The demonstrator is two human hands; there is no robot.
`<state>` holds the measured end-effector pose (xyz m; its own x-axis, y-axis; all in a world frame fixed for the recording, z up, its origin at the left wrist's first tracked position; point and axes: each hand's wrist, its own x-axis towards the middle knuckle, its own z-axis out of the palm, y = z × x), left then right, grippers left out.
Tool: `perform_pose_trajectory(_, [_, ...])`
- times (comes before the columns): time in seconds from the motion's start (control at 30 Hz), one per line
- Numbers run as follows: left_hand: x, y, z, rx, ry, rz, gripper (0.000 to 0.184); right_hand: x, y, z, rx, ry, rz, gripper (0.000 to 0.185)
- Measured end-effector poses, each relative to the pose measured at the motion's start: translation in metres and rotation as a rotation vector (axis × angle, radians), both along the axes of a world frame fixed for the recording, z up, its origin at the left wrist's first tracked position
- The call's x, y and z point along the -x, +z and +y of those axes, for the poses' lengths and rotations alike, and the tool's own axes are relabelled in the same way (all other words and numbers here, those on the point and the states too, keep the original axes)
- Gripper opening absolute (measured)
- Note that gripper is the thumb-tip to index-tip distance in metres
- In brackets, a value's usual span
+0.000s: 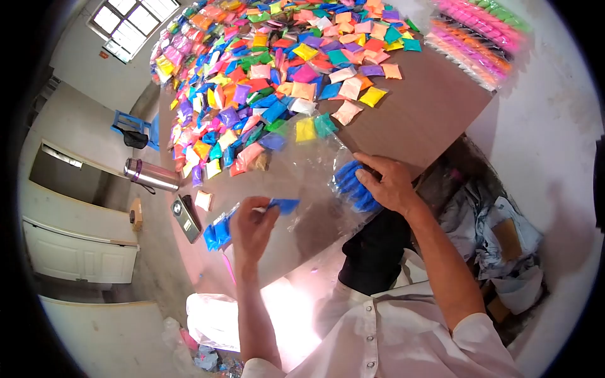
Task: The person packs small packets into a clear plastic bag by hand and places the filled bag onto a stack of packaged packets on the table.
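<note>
1. Phone (186, 219), well left of the clear bag (318, 173).
2. Blue packets (217, 233), left of the clear bag.
3. Left hand (253, 220), left of it, pinching a single packet (287, 205).
4. Right hand (386, 181), apart from the left, clamped on its right side.

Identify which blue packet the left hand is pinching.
The single packet poking out from the left hand; other nearby blue ones lie in a cluster beside that hand, or inside the clear bag at the right hand.
</note>
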<state>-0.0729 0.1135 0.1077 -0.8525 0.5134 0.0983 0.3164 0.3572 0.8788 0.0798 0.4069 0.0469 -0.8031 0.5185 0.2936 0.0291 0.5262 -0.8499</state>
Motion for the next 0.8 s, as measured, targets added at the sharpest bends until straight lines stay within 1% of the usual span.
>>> perform_pose_trajectory(0.1, [-0.008,-0.026,0.044,-0.057,0.026,-0.077,0.017,-0.001,0.002,0.001,-0.026,-0.004,0.007,0.039])
perform_pose_trajectory(0.17, [-0.005,-0.05,0.063,-0.184,-0.032,-0.182,0.026,-0.001,0.002,0.0,-0.03,-0.003,0.013,0.039])
perform_pose_trajectory(0.2, [-0.005,-0.056,0.07,-0.185,-0.034,-0.183,0.026,0.0,0.001,0.0,-0.017,-0.002,0.008,0.039])
perform_pose_trajectory(0.27, [-0.005,-0.066,0.083,-0.011,-0.051,-0.071,0.029,0.0,0.001,0.0,-0.006,-0.007,0.001,0.039])
perform_pose_trajectory(0.3, [-0.006,-0.07,0.086,-0.013,-0.055,-0.075,0.029,0.0,0.001,0.001,-0.022,0.001,0.009,0.04])
perform_pose_trajectory(0.37, [-0.006,-0.076,0.089,-0.135,-0.148,-0.027,0.03,0.0,0.001,0.003,-0.04,0.011,0.014,0.041])
perform_pose_trajectory(0.4, [-0.004,-0.075,0.09,-0.136,-0.147,-0.031,0.03,0.0,0.001,0.004,0.01,0.021,-0.003,0.042])
perform_pose_trajectory(0.47, [0.0,-0.073,0.089,-0.02,-0.175,0.006,0.034,0.002,0.003,0.006,0.063,0.035,-0.024,0.044])
perform_pose_trajectory(0.5, [0.0,-0.07,0.09,-0.018,-0.173,0.002,0.034,0.003,0.006,0.009,0.039,0.044,-0.046,0.046])
perform_pose_trajectory(0.57, [-0.001,-0.063,0.092,0.094,-0.136,0.007,0.031,0.008,0.006,0.012,0.016,0.051,-0.07,0.048])
perform_pose_trajectory(0.6, [-0.003,-0.054,0.096,0.095,-0.136,0.002,0.031,0.011,0.005,0.012,-0.008,0.075,-0.06,0.049])
perform_pose_trajectory(0.67, [-0.011,-0.036,0.107,0.125,-0.133,-0.088,0.027,0.013,0.003,0.013,-0.032,0.1,-0.057,0.05])
perform_pose_trajectory(0.7, [-0.009,-0.051,0.11,0.125,-0.132,-0.093,0.027,0.014,0.002,0.012,-0.068,0.089,-0.033,0.051])
perform_pose_trajectory(0.73, [-0.006,-0.069,0.116,-0.134,-0.111,-0.246,0.024,0.014,0.002,0.012,-0.103,0.077,-0.009,0.052])
perform_pose_trajectory(0.77, [-0.001,-0.083,0.116,-0.264,-0.101,-0.325,0.022,0.014,0.004,0.013,-0.104,0.076,-0.014,0.052])
perform_pose_trajectory(0.8, [0.0,-0.083,0.12,-0.395,-0.092,-0.401,0.021,0.014,0.009,0.014,-0.083,0.082,-0.042,0.053])
